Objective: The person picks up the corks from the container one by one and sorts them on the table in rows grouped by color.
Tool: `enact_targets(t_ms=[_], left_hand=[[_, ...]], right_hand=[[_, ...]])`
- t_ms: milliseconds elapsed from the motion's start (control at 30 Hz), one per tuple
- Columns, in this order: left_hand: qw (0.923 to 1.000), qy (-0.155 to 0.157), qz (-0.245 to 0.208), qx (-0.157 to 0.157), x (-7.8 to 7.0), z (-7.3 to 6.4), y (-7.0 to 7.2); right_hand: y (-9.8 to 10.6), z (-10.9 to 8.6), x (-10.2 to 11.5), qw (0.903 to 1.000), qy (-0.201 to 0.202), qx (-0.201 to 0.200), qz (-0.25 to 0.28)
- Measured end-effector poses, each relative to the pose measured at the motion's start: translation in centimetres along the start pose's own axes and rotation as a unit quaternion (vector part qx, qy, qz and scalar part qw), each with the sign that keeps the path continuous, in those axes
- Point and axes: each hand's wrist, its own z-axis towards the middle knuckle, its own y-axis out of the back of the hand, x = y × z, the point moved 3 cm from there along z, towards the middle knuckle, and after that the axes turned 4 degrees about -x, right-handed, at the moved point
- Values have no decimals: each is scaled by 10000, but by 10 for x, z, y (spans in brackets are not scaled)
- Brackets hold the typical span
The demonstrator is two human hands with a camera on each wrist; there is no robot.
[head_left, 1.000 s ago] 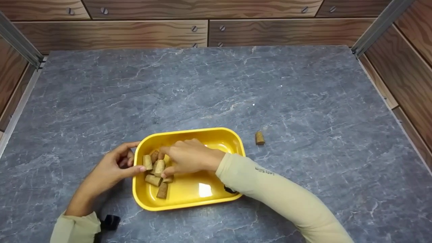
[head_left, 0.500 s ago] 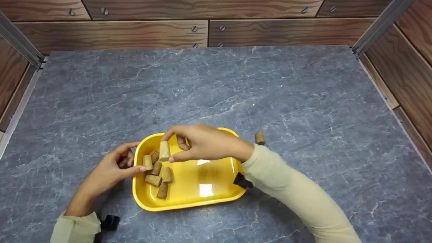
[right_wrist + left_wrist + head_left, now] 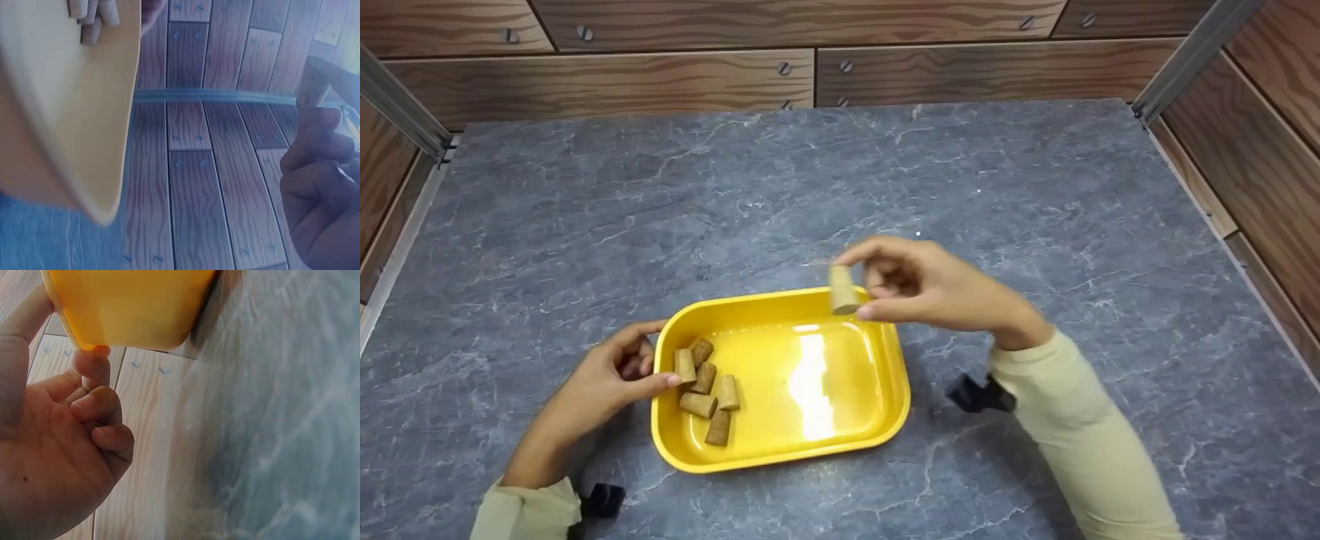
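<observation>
A yellow tray [image 3: 769, 424] lies on the marbled table, with several cork stoppers [image 3: 728, 392] loose at its left end. My left hand [image 3: 596, 386] grips the tray's left rim, thumb over the inside and fingers outside; the left wrist view shows the fingers [image 3: 104, 405] curled by the tray wall. Over the tray's far right corner, my right hand [image 3: 941, 292] pinches one pale cork stopper [image 3: 842, 290] between thumb and index finger. In the right wrist view the same cork [image 3: 312, 87] is held up beside the tray.
Grey marbled table surface [image 3: 660, 202] surrounds the tray. Wood-patterned panels [image 3: 675, 79] stand along the back and both sides, with metal rails [image 3: 1185, 64] at the corners. Dark wrist mounts [image 3: 981, 394] hang under the sleeves.
My right hand has taken a cork from the pile, lifted it and carried it right. The lone cork on the table at right is now hidden behind that hand. My left hand stays put.
</observation>
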Motion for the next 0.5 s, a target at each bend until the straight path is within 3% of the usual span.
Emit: enact_targets(t_ms=[267, 500], left_hand=[[10000, -16, 36, -15, 2, -1, 0], [10000, 0, 16, 4, 1, -1, 0]], right_hand=[[25, -27, -7, 9997, -84, -205, 89], [33, -46, -11, 9992, -75, -313, -256]])
